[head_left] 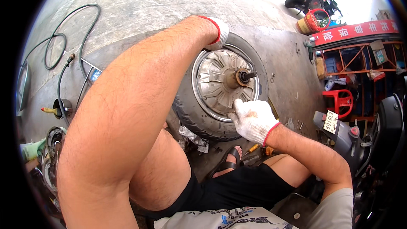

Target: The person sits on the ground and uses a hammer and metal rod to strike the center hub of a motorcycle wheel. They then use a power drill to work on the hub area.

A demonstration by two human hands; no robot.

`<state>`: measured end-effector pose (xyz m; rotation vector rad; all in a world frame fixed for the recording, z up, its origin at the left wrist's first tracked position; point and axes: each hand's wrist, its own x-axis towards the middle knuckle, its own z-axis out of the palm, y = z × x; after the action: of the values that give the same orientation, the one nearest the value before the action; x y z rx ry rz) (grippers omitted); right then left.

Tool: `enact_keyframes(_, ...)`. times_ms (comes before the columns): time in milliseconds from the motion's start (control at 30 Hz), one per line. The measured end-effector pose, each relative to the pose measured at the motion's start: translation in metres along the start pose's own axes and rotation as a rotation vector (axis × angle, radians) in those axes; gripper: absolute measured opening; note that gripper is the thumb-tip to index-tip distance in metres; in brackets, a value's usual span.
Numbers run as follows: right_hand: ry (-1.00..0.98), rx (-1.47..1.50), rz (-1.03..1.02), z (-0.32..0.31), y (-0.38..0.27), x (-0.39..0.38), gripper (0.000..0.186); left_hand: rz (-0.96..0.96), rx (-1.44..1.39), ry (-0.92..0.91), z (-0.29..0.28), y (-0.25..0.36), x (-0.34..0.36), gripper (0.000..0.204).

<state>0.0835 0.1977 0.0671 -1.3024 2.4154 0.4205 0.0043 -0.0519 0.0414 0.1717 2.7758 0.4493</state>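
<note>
A wheel with a black tyre [190, 120] lies tilted on the ground before me, its silver hub motor [212, 76] facing up. A dark threaded axle [251, 75] sticks out of the hub's brownish centre. My left hand [219, 34], in a white knitted glove with a red cuff, is at the far edge of the tyre; its fingers are hidden from sight. My right hand [254, 121], gloved the same way, is closed at the near edge of the hub cover. Its thumb and forefinger are pressed together, and what they hold, if anything, cannot be made out.
Left lie a black hose [98, 15] and a cup with a yellow-handled brush [50, 110]. A yellow-handled screwdriver [253, 148] lies near my foot. Right stand a red stool [338, 103], a scooter [345, 133] and an orange rack [356, 59]. A bucket [311, 23] stands farther back.
</note>
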Motion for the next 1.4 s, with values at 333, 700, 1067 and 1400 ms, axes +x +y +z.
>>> enact_keyframes(333,-0.052,-0.072,-0.138,0.007,0.004,0.011,0.019,-0.009,0.005,-0.010,0.000,-0.006,-0.001,0.026)
enact_keyframes(700,0.020,-0.258,-0.352,0.011,0.013,0.012,0.016,0.037,0.036,0.014,-0.001,-0.001,0.001,0.025)
enact_keyframes(1067,-0.020,-0.201,-0.267,0.005,0.017,0.009,0.019,0.058,-0.005,0.003,0.005,0.003,0.013,0.024)
enact_keyframes(1400,0.212,0.157,-0.068,0.029,0.009,0.005,0.026,0.020,-0.010,0.016,-0.001,0.000,0.000,0.024)
